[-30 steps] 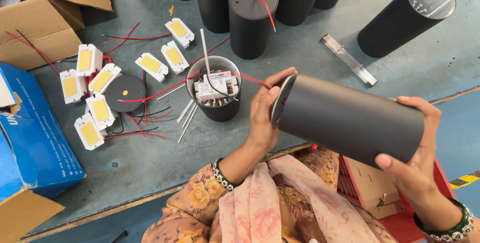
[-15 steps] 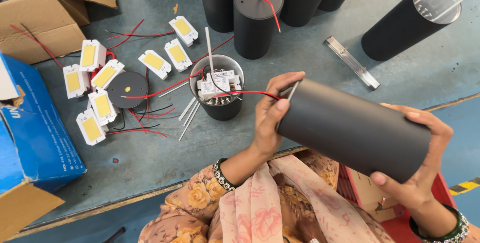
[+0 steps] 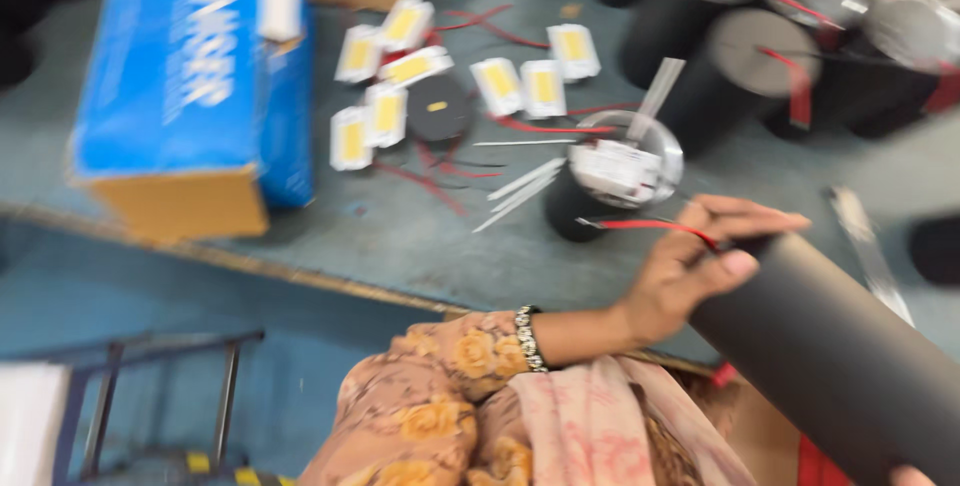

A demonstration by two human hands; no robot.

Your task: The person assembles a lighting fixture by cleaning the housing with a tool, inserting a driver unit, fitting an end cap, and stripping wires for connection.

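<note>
The picture is blurred. The left hand rests on the upper end of a dark tube that lies tilted across the lap, low and right in view; its fingers are closed, pinching a red wire at the tube's rim. Only a fingertip of the right hand shows at the bottom edge, under the tube, so whether its grip is closed cannot be told.

The wire runs left toward a short black can standing on the counter just beyond the left hand, open at the top with a white part inside. White strips lie beside it. Farther left, white modules with yellow centres lie scattered around a black disc, with more red wires among them. A blue box lies at the counter's left edge. Taller black cylinders stand in a group at the back right, close behind the can. A metal bar lies on the counter just beside the tube. Below left, a metal frame stands on the floor.
</note>
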